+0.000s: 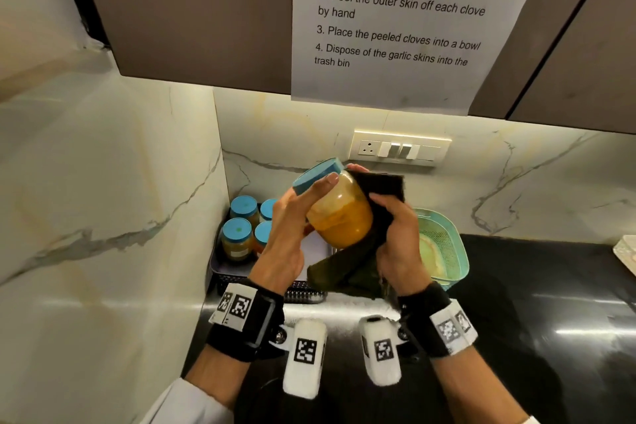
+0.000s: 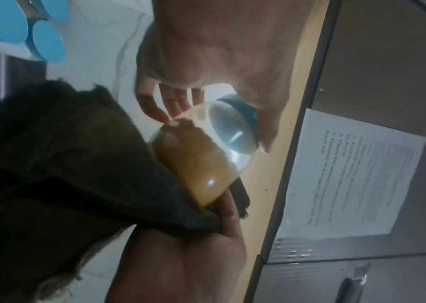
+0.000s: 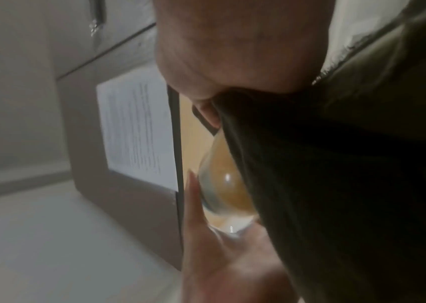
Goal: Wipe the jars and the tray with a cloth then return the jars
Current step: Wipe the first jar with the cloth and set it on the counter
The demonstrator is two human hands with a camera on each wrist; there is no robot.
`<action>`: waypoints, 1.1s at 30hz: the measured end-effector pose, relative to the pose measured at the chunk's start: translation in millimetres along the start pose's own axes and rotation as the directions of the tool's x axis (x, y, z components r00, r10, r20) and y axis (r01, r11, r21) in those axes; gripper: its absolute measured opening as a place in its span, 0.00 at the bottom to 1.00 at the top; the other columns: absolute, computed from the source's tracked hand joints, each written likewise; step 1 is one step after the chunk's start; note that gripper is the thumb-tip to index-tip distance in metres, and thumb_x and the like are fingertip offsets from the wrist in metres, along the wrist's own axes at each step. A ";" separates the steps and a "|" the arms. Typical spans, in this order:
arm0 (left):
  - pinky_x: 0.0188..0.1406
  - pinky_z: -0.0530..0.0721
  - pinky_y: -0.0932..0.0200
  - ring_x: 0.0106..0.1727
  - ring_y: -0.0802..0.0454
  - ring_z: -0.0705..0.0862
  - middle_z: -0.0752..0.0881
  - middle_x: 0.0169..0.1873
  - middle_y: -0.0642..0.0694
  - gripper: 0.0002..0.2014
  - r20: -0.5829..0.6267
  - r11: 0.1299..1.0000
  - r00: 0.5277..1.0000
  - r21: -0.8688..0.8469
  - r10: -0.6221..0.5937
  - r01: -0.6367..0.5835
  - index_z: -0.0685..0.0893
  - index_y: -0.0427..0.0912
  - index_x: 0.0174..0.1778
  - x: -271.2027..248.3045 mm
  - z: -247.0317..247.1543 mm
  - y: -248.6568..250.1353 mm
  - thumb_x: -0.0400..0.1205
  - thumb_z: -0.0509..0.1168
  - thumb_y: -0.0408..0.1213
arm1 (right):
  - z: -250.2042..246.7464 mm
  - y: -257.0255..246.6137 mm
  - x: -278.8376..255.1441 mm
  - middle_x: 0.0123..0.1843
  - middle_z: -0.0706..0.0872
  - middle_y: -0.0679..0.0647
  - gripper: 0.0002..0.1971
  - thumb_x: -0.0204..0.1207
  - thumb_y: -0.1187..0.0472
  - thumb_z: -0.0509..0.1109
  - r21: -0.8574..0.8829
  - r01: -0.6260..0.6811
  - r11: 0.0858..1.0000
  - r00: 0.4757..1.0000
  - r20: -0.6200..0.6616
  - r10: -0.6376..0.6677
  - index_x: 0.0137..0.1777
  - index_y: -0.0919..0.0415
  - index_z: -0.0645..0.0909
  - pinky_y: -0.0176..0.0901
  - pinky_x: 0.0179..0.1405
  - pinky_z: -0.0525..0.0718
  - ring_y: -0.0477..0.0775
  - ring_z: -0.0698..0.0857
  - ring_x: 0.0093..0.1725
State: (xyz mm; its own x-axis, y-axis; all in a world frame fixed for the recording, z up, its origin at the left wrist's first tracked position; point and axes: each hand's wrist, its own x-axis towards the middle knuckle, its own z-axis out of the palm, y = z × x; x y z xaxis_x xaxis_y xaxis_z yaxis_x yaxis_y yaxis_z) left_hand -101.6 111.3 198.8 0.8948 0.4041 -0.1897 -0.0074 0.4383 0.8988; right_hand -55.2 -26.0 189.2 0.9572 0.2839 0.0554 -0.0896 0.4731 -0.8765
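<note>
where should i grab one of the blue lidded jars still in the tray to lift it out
Probably by the blue lid of the front-left jar, coming straight down from above. The jars stand upright and packed close together in the tray's back-left corner near the wall, so their glass sides are hard to reach, while the lids face up, exposed. Both hands are busy now: the left hand holds a jar, the right hand the cloth.

Both forearms reach forward, raised, hands close together. The left hand grips the tilted jar near its lid, fingers extended along it. The right hand curls around the dark cloth, pressing it against the jar's side.
</note>
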 end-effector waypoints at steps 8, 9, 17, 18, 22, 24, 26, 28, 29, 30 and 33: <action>0.63 0.91 0.33 0.62 0.35 0.92 0.93 0.61 0.37 0.46 -0.045 0.993 0.999 -0.116 0.025 -0.030 0.86 0.42 0.72 -1.4 9.2 -5.5 0.58 0.82 0.61 | 18.1 6.6 -12.6 0.57 0.95 0.51 0.16 0.84 0.63 0.64 -0.188 0.265 0.946 0.964 0.078 -0.254 0.64 0.52 0.90 0.45 0.56 0.89 0.52 0.91 0.57; 0.60 0.92 0.35 0.61 0.35 0.92 0.92 0.61 0.37 0.46 -0.037 0.991 0.999 -0.130 0.013 -0.018 0.86 0.41 0.72 2.2 7.4 -3.6 0.59 0.83 0.61 | 17.9 11.6 -16.3 0.62 0.93 0.51 0.17 0.84 0.62 0.64 -0.237 0.341 0.910 0.940 0.114 -0.323 0.68 0.52 0.88 0.47 0.62 0.88 0.54 0.90 0.63; 0.46 0.94 0.46 0.46 0.38 0.93 0.90 0.56 0.33 0.35 0.168 0.973 0.980 -0.186 -0.104 0.135 0.82 0.34 0.67 -10.8 12.5 -17.1 0.71 0.86 0.51 | -1.8 51.6 -35.8 0.80 0.82 0.52 0.27 0.77 0.72 0.68 -0.487 0.794 0.365 0.607 0.609 -0.510 0.76 0.60 0.81 0.66 0.89 0.60 0.59 0.72 0.87; 0.44 0.94 0.49 0.44 0.43 0.94 0.91 0.54 0.37 0.35 0.205 0.973 0.969 -0.158 -0.137 0.171 0.82 0.38 0.66 -12.0 11.4 -11.8 0.71 0.85 0.54 | -4.0 56.4 -38.2 0.80 0.82 0.52 0.26 0.77 0.69 0.67 -0.485 0.799 0.356 0.601 0.614 -0.512 0.77 0.60 0.81 0.67 0.89 0.61 0.60 0.71 0.87; 0.50 0.91 0.43 0.59 0.38 0.90 0.87 0.64 0.34 0.38 -0.120 0.935 0.986 -0.348 -0.113 0.065 0.78 0.40 0.75 11.9 9.5 2.5 0.75 0.79 0.58 | 4.3 61.8 -37.2 0.86 0.73 0.43 0.25 0.84 0.65 0.64 -0.443 0.692 0.570 0.721 0.390 -0.572 0.81 0.54 0.75 0.76 0.87 0.62 0.61 0.65 0.90; 0.49 0.93 0.43 0.66 0.34 0.88 0.86 0.68 0.32 0.49 -0.140 0.943 0.989 -0.333 -0.040 -0.009 0.79 0.40 0.76 12.5 16.3 -7.6 0.61 0.84 0.58 | 14.8 54.1 -31.6 0.89 0.70 0.49 0.25 0.85 0.61 0.65 -0.270 0.550 0.790 0.835 0.206 -0.511 0.80 0.42 0.77 0.76 0.85 0.66 0.65 0.66 0.89; 0.53 0.93 0.41 0.69 0.32 0.86 0.86 0.69 0.32 0.51 -0.147 0.949 0.989 -0.311 0.010 -0.056 0.80 0.40 0.77 7.7 18.8 -12.4 0.57 0.83 0.58 | 25.3 40.7 -23.4 0.82 0.78 0.60 0.25 0.84 0.59 0.66 -0.018 0.334 0.942 0.942 0.010 -0.334 0.80 0.41 0.79 0.76 0.83 0.69 0.70 0.76 0.82; 0.62 0.91 0.34 0.72 0.32 0.85 0.85 0.70 0.33 0.51 -0.137 0.946 0.990 -0.316 0.036 -0.078 0.80 0.42 0.77 7.4 16.7 -18.7 0.57 0.83 0.58 | 32.3 23.4 -15.4 0.65 0.91 0.58 0.17 0.83 0.57 0.68 0.140 0.142 0.980 0.984 -0.124 -0.125 0.68 0.42 0.89 0.70 0.77 0.76 0.68 0.86 0.68; 0.61 0.92 0.35 0.72 0.33 0.84 0.85 0.71 0.33 0.51 -0.125 0.942 0.991 -0.324 0.049 -0.087 0.79 0.43 0.78 7.1 14.4 -22.6 0.58 0.83 0.57 | 34.3 16.5 -11.5 0.59 0.93 0.58 0.13 0.84 0.56 0.68 0.184 0.055 0.981 0.986 -0.164 -0.025 0.64 0.45 0.91 0.68 0.75 0.79 0.65 0.88 0.62; 0.59 0.93 0.38 0.72 0.35 0.85 0.85 0.70 0.35 0.50 -0.115 0.940 0.990 -0.321 0.081 -0.115 0.79 0.44 0.78 3.8 13.5 -25.0 0.58 0.83 0.55 | 34.5 10.8 -8.7 0.57 0.93 0.59 0.13 0.86 0.54 0.68 0.217 -0.025 0.976 0.982 -0.177 0.065 0.63 0.48 0.91 0.67 0.72 0.81 0.63 0.89 0.58; 0.65 0.89 0.37 0.70 0.38 0.85 0.87 0.63 0.41 0.47 -0.092 0.948 0.977 -0.238 0.193 -0.210 0.82 0.47 0.72 3.9 9.6 -31.7 0.55 0.86 0.56 | 29.7 3.9 -2.9 0.63 0.92 0.63 0.20 0.89 0.49 0.62 0.291 -0.184 0.939 0.968 -0.112 0.225 0.69 0.54 0.89 0.60 0.65 0.86 0.61 0.92 0.57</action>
State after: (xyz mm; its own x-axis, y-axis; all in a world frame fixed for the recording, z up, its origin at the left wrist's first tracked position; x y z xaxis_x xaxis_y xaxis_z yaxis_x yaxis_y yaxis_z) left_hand -93.5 91.3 173.4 0.8316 0.5533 -0.0484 -0.3007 0.5218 0.7983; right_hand -66.5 -0.3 199.8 0.9372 0.2879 -0.1967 -0.3406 0.6346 -0.6937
